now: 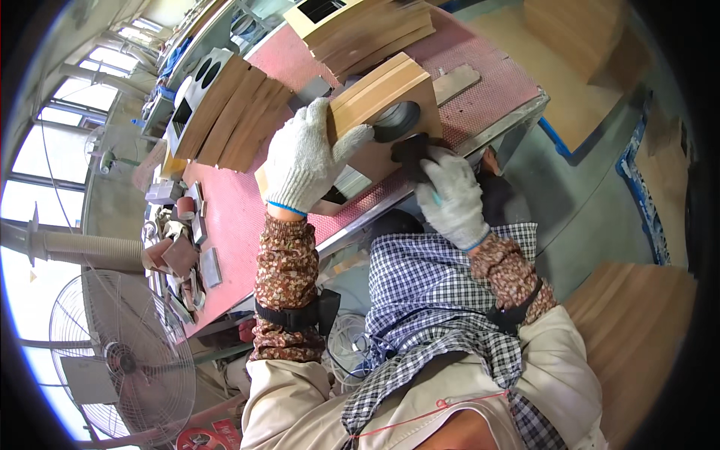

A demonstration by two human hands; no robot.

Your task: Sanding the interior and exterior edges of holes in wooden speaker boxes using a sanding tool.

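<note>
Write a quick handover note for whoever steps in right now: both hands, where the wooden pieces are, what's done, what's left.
Left hand: gloved, gripping the wooden panel with the round hole, tilted on the red bench.
Right hand: gloved, pressing a dark sanding block at the hole's edge.
Panel stacks lie behind on the bench; more further back.
Done: cannot tell which panels are finished.
Left: probably the rest of this hole's edge.
</note>
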